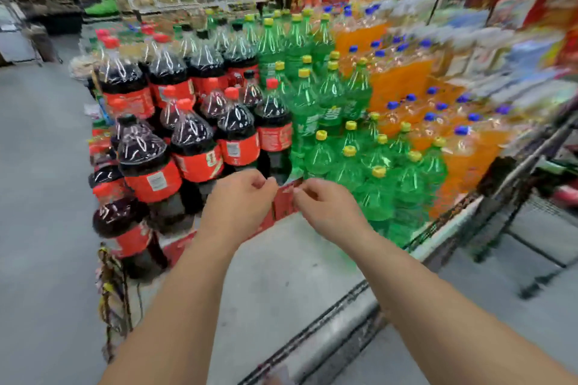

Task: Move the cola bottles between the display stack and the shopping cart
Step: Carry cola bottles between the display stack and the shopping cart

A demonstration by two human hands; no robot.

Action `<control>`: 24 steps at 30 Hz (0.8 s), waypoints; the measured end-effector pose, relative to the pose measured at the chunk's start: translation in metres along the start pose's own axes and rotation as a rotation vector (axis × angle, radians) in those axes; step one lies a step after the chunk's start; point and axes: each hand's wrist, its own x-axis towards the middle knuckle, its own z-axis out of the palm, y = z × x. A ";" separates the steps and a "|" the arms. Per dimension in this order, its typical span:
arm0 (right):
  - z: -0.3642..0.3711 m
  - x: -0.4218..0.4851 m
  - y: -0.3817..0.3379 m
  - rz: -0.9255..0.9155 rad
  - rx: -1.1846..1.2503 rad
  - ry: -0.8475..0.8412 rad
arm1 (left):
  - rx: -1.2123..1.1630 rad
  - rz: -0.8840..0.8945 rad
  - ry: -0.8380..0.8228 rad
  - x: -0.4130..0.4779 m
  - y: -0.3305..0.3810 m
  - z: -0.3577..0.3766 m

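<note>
**Entry: cola transfer, reach toward the stack**

1. Cola bottles [194, 140]: dark, with red caps and red labels, tiered on the left part of the display stack [175, 247]. The near left ones lean outward. I can make out none in the cart.
2. My left hand [240, 200]: stretched out, fingers loosely curled, gripping nothing. It hovers just in front of the near row of cola.
3. Red cardboard tray [283, 200]: the edge shows between my 2 hands. Blur hides whether either hand touches it.
4. My right hand [325, 206]: just beside the left, fingers likewise half-curled and empty.
5. Green bottles [344, 150]: yellow caps, packed tight against the right side of the cola.
6. Orange bottles [406, 87]: blue caps, further right.
7. Shopping cart [344, 316]: its rim runs from near centre out to the right, close under my right forearm.

**Handling note (my judgement):** the step looks like taking a bottle from the front row. I should spread my fingers wider before closing and pick a front bottle that props no other. 1 hand goes at the neck and 1 round the label. I should lift straight up, clear of the neighbouring caps, then swing right and lower it over the rim. The leaning bottles at the left are best left alone, as a nudge could tip them.
</note>
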 end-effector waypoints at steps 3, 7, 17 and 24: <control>-0.067 -0.020 0.033 0.026 -0.012 0.114 | -0.052 0.090 -0.045 -0.005 0.064 0.035; -0.150 -0.039 0.081 0.103 0.013 0.254 | -0.114 0.207 -0.137 -0.006 0.147 0.087; -0.302 -0.048 0.203 0.281 -0.022 0.519 | -0.288 0.420 -0.433 0.024 0.316 0.235; -0.393 -0.006 0.295 0.363 -0.080 0.736 | -0.374 0.536 -0.559 0.084 0.424 0.337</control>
